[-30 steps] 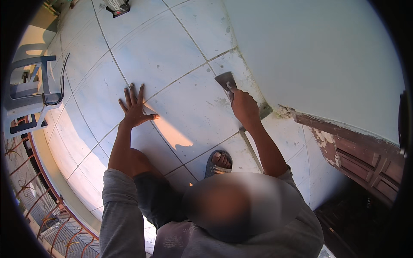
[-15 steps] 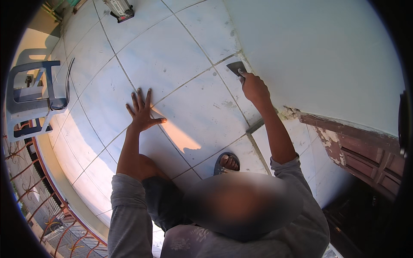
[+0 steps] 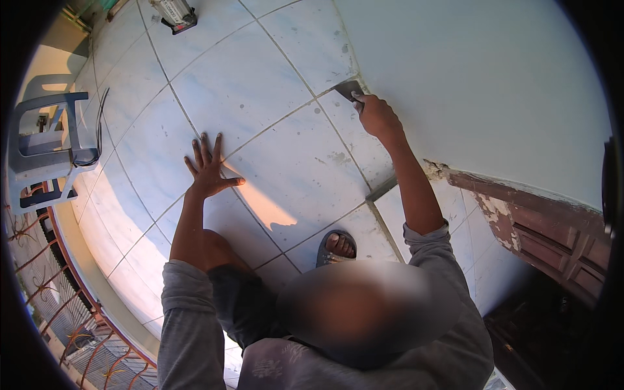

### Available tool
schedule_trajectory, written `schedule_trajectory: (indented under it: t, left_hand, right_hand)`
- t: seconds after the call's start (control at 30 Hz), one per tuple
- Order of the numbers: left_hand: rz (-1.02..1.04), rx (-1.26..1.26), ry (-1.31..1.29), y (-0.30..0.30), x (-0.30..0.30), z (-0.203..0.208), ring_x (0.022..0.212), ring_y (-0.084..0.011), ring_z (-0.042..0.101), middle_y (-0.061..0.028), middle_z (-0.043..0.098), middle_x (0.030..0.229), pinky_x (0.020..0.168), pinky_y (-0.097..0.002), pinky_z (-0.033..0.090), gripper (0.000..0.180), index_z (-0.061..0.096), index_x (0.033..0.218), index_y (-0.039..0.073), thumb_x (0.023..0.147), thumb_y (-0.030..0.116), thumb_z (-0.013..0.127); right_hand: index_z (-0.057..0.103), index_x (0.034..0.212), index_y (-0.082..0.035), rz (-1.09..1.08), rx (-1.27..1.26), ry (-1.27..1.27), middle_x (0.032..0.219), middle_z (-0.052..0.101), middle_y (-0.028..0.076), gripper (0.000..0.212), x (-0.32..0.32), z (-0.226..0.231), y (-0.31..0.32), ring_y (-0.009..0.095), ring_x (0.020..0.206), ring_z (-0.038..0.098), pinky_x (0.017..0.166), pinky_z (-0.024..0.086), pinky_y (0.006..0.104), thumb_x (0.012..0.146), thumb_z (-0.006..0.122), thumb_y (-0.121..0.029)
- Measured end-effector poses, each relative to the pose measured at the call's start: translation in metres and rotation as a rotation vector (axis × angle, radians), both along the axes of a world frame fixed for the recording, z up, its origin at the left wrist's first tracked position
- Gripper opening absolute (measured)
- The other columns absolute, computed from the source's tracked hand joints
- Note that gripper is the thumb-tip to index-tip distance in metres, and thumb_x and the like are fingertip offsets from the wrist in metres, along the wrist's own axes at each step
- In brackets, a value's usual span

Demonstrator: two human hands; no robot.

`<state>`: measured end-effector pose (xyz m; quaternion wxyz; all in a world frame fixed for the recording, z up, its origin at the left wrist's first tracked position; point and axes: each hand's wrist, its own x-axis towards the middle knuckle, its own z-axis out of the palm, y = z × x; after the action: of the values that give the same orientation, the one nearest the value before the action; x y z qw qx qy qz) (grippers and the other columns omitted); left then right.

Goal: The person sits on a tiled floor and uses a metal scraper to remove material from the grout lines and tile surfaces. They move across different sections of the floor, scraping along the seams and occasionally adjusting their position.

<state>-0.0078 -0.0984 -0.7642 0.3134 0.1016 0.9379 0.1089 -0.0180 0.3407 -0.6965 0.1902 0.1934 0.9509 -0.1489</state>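
My right hand [image 3: 381, 121] is closed round the handle of a putty knife [image 3: 347, 91] with a wide dark blade. The blade lies at the floor tiles near the foot of the pale wall, close to a grout line; whether its edge presses on the tile I cannot tell. On the left, my left hand [image 3: 209, 170] rests flat on the white tiled floor [image 3: 273, 84], fingers spread and nothing in them. Grey spots and smudges mark the tiles between my hands and along the wall.
A pale wall [image 3: 468, 84] rises on the right, its lower corner crumbling beside a worn brown wooden door [image 3: 546, 234]. To the left stands a plastic chair [image 3: 49, 156] with a dark cable, near a metal railing [image 3: 71, 312]. A white package [image 3: 174, 14] lies at the far end. My sandalled foot [image 3: 339, 246] is below.
The putty knife in my right hand has shifted slightly left and away from me, nearer the grout line. My left hand stays on the same spot of floor; the whole view has shifted a little.
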Motion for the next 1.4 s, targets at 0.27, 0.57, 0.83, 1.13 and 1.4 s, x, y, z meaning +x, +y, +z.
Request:
schedule_trajectory:
  t: [0.27, 0.57, 0.83, 1.13, 1.4]
  left_hand:
    - [-0.002, -0.022, -0.014, 0.000, 0.000, 0.001, 0.154, -0.0421, -0.024, -0.0201, -0.019, 0.170, 0.116, -0.0733, -0.011, 0.155, -0.004, 0.166, 0.029, 0.050, 0.080, 0.085]
    - [-0.007, -0.064, -0.030, -0.001, -0.002, 0.007, 0.154, -0.0421, -0.024, -0.0191, -0.019, 0.170, 0.116, -0.0727, -0.011, 0.155, -0.004, 0.166, 0.029, 0.050, 0.080, 0.085]
    - [-0.021, -0.071, -0.031, 0.003, -0.004, 0.007, 0.154, -0.0428, -0.024, -0.0196, -0.020, 0.170, 0.115, -0.0755, -0.007, 0.152, -0.008, 0.165, 0.029, 0.054, 0.079, 0.084]
    - [-0.020, -0.063, 0.037, -0.004, -0.001, -0.007, 0.155, -0.0423, -0.022, -0.0182, -0.016, 0.171, 0.115, -0.0769, -0.007, 0.154, -0.006, 0.165, 0.032, 0.049, 0.085, 0.082]
    - [-0.013, -0.066, 0.007, 0.003, -0.003, -0.001, 0.155, -0.0420, -0.022, -0.0202, -0.017, 0.170, 0.115, -0.0758, -0.008, 0.154, -0.005, 0.165, 0.031, 0.050, 0.084, 0.083]
  right_hand:
    - [0.066, 0.132, -0.018, 0.020, 0.020, -0.050, 0.119, 0.071, 0.020, 0.035, -0.011, 0.013, 0.000, 0.040, 0.113, 0.067, 0.096, 0.054, 0.0511, 0.104, 0.053, -0.037]
    - [0.066, 0.131, -0.018, 0.058, -0.002, -0.055, 0.122, 0.070, 0.019, 0.036, 0.006, 0.007, -0.001, 0.037, 0.115, 0.067, 0.098, 0.053, 0.0500, 0.104, 0.054, -0.039]
    - [0.069, 0.115, -0.009, 0.105, 0.071, 0.047, 0.101, 0.074, 0.022, 0.030, 0.033, 0.014, -0.022, 0.042, 0.100, 0.071, 0.087, 0.057, 0.0532, 0.103, 0.054, -0.032]
    - [0.061, 0.141, -0.026, 0.186, 0.006, -0.045, 0.094, 0.073, 0.024, 0.037, 0.048, 0.019, -0.093, 0.041, 0.092, 0.073, 0.084, 0.058, 0.0509, 0.105, 0.053, -0.030]
    - [0.063, 0.135, -0.018, 0.186, 0.041, 0.037, 0.097, 0.074, 0.021, 0.035, 0.039, 0.013, -0.078, 0.040, 0.091, 0.073, 0.081, 0.059, 0.0506, 0.104, 0.054, -0.032]
